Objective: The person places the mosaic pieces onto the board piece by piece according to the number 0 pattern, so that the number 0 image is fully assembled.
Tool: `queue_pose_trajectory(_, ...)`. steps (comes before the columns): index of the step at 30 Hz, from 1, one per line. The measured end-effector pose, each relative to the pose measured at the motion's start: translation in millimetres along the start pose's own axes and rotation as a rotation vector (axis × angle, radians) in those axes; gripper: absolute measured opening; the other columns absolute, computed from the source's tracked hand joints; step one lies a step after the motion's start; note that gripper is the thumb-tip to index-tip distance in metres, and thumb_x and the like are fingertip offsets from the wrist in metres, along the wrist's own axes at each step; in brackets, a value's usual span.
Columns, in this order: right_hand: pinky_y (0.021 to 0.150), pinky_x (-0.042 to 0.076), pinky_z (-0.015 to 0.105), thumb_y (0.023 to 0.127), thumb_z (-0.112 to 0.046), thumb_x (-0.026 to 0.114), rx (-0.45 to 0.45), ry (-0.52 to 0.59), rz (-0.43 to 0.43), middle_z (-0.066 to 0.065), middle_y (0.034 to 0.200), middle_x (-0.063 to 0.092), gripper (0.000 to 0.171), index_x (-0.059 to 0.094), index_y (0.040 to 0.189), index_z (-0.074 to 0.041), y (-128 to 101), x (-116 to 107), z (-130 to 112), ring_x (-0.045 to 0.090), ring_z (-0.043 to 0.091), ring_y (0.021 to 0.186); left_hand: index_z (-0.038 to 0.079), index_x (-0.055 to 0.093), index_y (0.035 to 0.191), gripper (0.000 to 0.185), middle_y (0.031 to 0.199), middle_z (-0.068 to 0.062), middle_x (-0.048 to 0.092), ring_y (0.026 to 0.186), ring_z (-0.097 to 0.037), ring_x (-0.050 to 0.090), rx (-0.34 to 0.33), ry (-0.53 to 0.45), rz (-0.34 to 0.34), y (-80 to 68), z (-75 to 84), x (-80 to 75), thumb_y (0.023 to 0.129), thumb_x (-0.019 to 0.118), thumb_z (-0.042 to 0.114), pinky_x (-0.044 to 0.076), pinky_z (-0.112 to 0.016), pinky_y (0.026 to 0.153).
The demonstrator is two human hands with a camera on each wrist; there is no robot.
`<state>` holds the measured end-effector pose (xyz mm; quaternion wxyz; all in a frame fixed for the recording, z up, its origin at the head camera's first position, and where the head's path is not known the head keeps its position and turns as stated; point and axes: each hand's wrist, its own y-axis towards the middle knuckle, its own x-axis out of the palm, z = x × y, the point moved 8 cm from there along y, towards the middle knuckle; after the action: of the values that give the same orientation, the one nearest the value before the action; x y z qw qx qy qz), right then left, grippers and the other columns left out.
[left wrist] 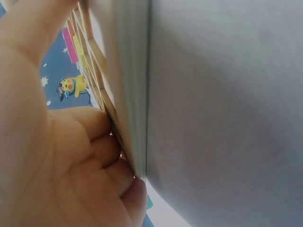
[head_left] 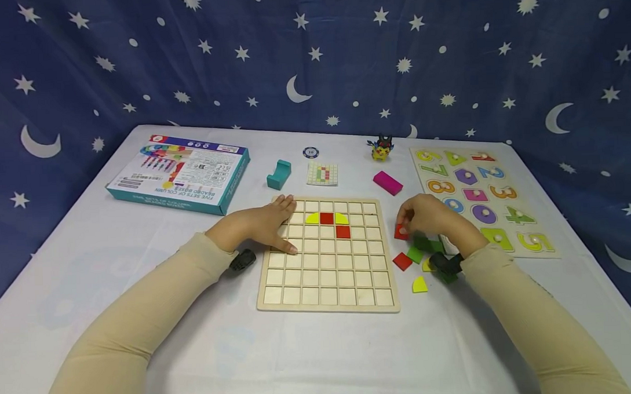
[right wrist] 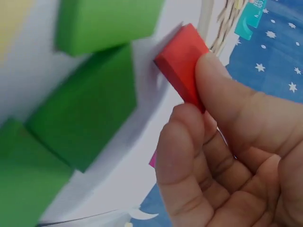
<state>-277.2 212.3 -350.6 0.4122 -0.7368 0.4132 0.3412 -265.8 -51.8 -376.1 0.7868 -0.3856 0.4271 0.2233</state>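
Note:
A wooden grid board point(head_left: 327, 280) lies on the white table. Near its far side it bears two red square tiles point(head_left: 343, 232) and two yellow quarter-round tiles point(head_left: 312, 218). My left hand point(head_left: 266, 225) rests on the board's left edge, fingers straight and thumb spread over the cells. Beyond the board's right edge, my right hand point(head_left: 426, 215) pinches a red square tile point(right wrist: 182, 61) between thumb and fingertips. Below that hand lie green tiles point(right wrist: 90, 109), another red tile point(head_left: 402, 261) and a yellow quarter-round tile point(head_left: 419, 285); the wrist camera covers part of this pile.
Behind the board are a small pattern card point(head_left: 322, 174), a teal block point(head_left: 279, 174), a magenta block point(head_left: 387, 183), a poker chip point(head_left: 311, 152) and a small yellow figure point(head_left: 380, 149). A boxed set point(head_left: 181, 172) lies at left, a number puzzle board point(head_left: 509, 216) at right.

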Motion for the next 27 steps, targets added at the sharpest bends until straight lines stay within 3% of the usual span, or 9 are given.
queue_pose_trajectory(6, 0.06, 0.043, 0.025, 0.081, -0.005, 0.067, 0.033, 0.044, -0.006, 0.004, 0.073, 0.056, 0.005, 0.066, 0.085, -0.002, 1.3, -4.8, -0.5, 0.051, 0.017, 0.068, -0.004, 0.003, 0.146, 0.111, 0.153, -0.018, -0.006, 0.141, -0.033, -0.009, 0.0, 0.001, 0.002, 0.4, 0.0, -0.4, 0.076, 0.067, 0.054, 0.004, -0.044, 0.115)
queue_pose_trajectory(13, 0.058, 0.043, 0.025, 0.082, -0.006, 0.067, -0.013, 0.076, -0.017, 0.004, 0.07, 0.057, 0.007, 0.066, 0.086, -0.001, 7.8, -4.7, -20.6, 0.052, 0.015, 0.063, -0.003, 0.003, 0.146, 0.111, 0.153, -0.018, -0.006, 0.141, -0.033, -0.009, 0.002, -0.002, 0.005, -0.2, 0.0, -1.4, 0.076, 0.067, 0.054, 0.004, -0.044, 0.115)
queue_pose_trajectory(27, 0.06, 0.049, 0.026, 0.081, -0.005, 0.068, -0.035, 0.148, -0.077, 0.002, 0.069, 0.059, 0.006, 0.067, 0.086, -0.002, 25.7, 19.1, -58.8, 0.056, 0.012, 0.059, -0.003, 0.002, 0.146, 0.111, 0.153, -0.018, -0.007, 0.141, -0.033, -0.01, -0.001, -0.005, 0.002, 1.0, -0.5, 1.3, 0.076, 0.067, 0.055, 0.004, -0.044, 0.115)
